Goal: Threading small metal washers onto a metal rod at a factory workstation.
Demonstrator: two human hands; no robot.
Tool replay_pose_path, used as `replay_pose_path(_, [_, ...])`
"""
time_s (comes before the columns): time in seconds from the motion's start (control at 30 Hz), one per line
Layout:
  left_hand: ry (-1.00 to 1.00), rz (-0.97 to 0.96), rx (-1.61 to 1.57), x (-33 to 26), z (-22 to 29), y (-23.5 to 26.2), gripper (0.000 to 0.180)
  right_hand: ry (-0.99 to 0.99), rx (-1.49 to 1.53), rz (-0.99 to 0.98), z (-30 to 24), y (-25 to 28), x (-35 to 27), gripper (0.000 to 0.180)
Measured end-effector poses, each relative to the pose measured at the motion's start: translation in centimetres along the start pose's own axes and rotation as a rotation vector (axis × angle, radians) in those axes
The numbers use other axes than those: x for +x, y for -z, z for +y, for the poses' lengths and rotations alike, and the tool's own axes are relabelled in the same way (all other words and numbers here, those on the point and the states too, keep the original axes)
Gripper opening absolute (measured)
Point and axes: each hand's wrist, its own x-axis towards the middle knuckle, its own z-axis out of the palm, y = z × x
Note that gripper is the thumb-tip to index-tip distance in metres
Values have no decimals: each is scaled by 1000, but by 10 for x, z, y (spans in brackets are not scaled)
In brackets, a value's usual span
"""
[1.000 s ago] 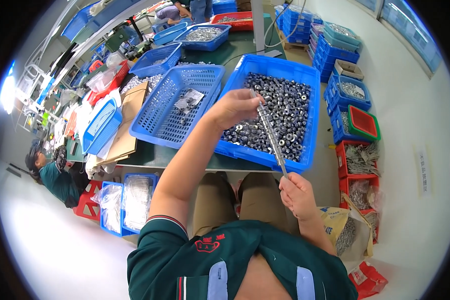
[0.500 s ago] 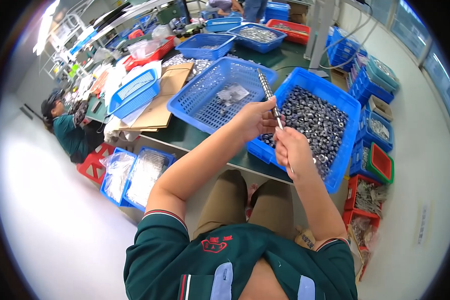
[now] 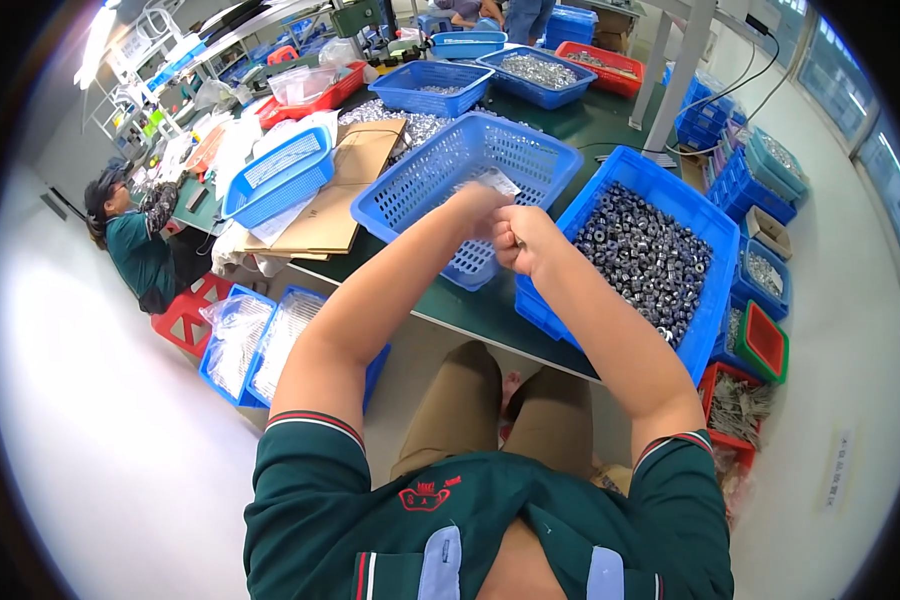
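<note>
both hands raised together over two blue baskets.
left hand [image 3: 475, 205] and right hand [image 3: 518, 238] closed, touching; a thin rod's tip shows at the right fist, contents of the left cannot be told. mesh basket [image 3: 425, 180] under the left; parts basket [image 3: 660, 260] just right of the fists.

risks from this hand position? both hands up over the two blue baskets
1. The left hand and right hand meet above the gap between the lattice basket and the parts bin; a dropped piece could miss both.
2. The bin overhangs the green table edge; leaning on it might tip it.
</note>
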Motion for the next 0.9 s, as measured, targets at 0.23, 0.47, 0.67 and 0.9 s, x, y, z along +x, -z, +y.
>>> replay_pose_path(0.23, [-44,115,266,36,-4,-5,16,-34,54,-8,11,7,-24,12])
replay_pose_path(0.47, [118,108,323,75,-13,27,21,24,64,-142,45,21,-139,15])
replay_pose_path(0.67, [-141,220,1011,59,9,20,35,341,-99,85,80,73,-224,12])
replay_pose_path(0.9, [-1082,60,668,-55,47,-83,35,637,91,324,140,140,-244,20])
